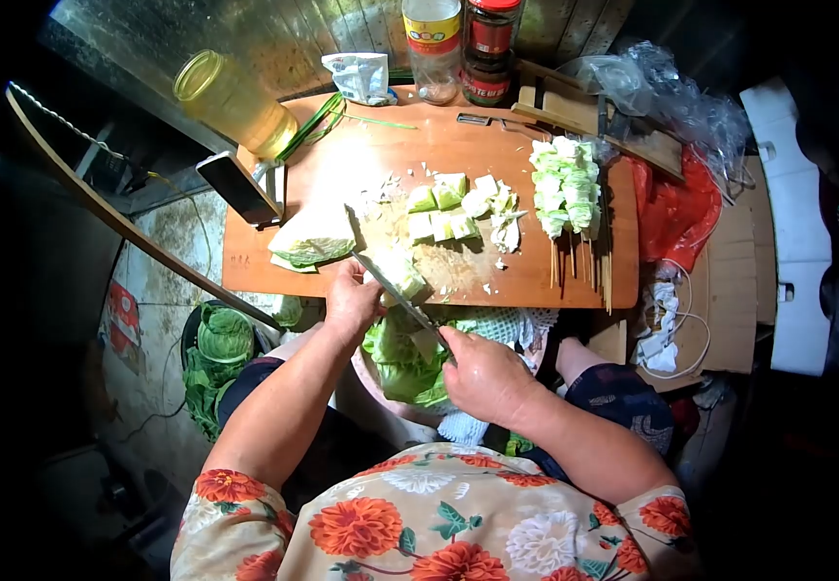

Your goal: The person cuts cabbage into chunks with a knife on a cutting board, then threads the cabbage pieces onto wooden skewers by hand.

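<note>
My right hand (485, 376) is closed round the handle of a knife (395, 295), whose blade slants up and left over the front edge of the wooden board (323, 286). My left hand (354, 302) is at the board's edge beside the blade, fingers bent near a pale cabbage piece (400, 271); its grip is partly hidden. A larger cabbage wedge (313, 235) lies just beyond it. Cut cabbage chunks (444, 208) sit mid-board. Skewered cabbage (566, 184) is stacked at the right, with sticks toward me. Below the knife, cabbage leaves (405, 363) fill a basin.
A phone (238, 189) leans upright at the board's left, near a jar of yellow liquid (235, 107). Behind stand a clear jar (433, 48) and a dark jar (488, 48). Whole cabbages (225, 334) lie lower left. A red bag (676, 208) lies right.
</note>
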Available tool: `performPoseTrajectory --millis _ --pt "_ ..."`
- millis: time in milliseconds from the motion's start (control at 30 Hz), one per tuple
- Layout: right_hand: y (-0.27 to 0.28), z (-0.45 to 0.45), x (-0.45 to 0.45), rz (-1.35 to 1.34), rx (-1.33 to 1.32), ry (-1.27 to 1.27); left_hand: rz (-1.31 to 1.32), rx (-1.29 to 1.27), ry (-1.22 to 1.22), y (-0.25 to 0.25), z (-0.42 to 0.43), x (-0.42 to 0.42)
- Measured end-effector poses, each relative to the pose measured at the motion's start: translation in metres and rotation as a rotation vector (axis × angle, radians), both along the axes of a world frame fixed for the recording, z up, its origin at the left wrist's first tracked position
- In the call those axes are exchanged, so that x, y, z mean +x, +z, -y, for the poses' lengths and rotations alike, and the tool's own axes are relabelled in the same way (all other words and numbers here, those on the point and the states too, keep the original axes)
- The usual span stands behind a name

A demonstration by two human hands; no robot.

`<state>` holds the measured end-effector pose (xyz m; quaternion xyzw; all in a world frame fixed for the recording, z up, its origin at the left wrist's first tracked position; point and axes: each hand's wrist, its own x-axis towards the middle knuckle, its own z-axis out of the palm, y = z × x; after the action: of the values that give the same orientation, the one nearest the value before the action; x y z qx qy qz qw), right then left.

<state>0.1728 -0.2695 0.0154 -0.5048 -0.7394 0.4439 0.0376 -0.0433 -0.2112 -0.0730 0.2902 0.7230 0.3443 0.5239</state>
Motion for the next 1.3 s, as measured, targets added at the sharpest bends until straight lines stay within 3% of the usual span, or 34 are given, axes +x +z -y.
performPoseTrajectory --millis 700,1000,1100,1200,1300 --pt "0.006 -0.035 -0.013 0.099 -0.121 0.078 0.011 -0.163 -0.054 0.012 -0.016 -0.005" --pt "-0.05 -0.027 -0.028 0.027 0.0 -0.031 0.07 -0.113 -0.063 0.01 -0.013 -0.008" --pt "-0.051 -0.024 -0.026 0.037 0.02 -0.032 -0.138 -0.105 -0.1 0.007 -0.019 -0.025" --pt "-0.047 -0.023 -0.025 0.035 0.009 -0.029 -0.754 0.115 -0.362 -0.008 -0.021 -0.062" --pt "-0.033 -0.023 -0.022 -0.016 0.032 -0.047 -0.857 0.042 -0.5 0.036 -0.022 -0.057"
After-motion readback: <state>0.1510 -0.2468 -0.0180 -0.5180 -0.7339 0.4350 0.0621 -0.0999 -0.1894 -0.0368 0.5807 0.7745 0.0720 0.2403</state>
